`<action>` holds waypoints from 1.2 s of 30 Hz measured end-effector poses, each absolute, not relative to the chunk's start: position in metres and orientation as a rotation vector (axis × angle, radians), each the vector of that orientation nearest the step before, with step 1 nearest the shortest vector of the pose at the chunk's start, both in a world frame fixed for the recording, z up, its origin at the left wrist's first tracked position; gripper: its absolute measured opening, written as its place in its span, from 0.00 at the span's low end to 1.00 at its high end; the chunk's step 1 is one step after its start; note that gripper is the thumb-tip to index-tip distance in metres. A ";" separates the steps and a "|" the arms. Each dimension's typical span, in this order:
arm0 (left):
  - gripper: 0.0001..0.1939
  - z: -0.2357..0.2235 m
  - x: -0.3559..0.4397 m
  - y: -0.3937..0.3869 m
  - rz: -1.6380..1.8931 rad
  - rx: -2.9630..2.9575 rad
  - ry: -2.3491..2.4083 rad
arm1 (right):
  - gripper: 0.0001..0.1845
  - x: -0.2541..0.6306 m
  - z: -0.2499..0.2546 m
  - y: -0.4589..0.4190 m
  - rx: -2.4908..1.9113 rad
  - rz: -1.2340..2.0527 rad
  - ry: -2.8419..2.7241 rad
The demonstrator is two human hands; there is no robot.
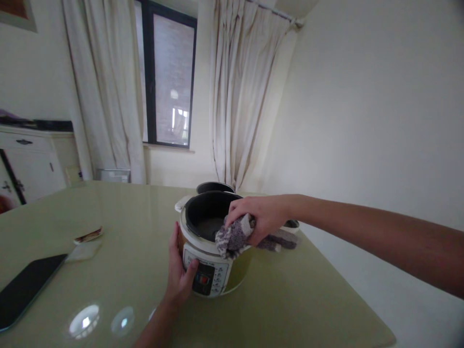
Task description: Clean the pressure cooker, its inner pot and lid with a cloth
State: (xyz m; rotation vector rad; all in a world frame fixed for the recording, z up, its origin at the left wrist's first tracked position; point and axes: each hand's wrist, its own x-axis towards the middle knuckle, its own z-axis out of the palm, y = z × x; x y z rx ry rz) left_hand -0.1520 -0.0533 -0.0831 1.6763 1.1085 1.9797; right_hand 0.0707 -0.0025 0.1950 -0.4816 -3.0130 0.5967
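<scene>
Left fingers (190,274) against cooker (214,257) (black pot (203,210) inside), cloth (234,238) at rim (203,245)

Upright white cooker (213,266), open-topped, black inside, with a crumpled purple-and-white cloth (234,239) at its right rim (203,244)

The cooker (212,266) stands on the table (297,304), before the right curtain (241,96).

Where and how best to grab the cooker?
Probably the pale handle at the left of the cooker, from that side: it juts past the rounded body, uncovered. The left hand is lower, on the body; the right hand holds a cloth.
</scene>
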 end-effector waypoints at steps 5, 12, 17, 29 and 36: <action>0.44 -0.093 -0.153 -0.051 1.960 1.652 1.167 | 0.27 0.028 0.166 -0.015 -0.458 0.264 -2.921; 0.42 -0.097 -0.155 -0.048 1.983 1.673 1.182 | 0.28 -0.078 0.138 0.036 -0.904 0.059 -2.696; 0.43 -0.085 -0.155 -0.053 1.948 1.676 1.162 | 0.25 -0.080 0.137 0.088 -1.276 -0.091 -2.540; 0.41 -0.096 -0.156 -0.046 1.967 1.553 1.002 | 0.24 0.046 0.151 0.120 -1.681 -0.063 -2.412; 0.40 -0.096 -0.153 -0.048 1.986 1.549 1.028 | 0.10 0.101 0.178 0.080 -1.605 0.272 -2.638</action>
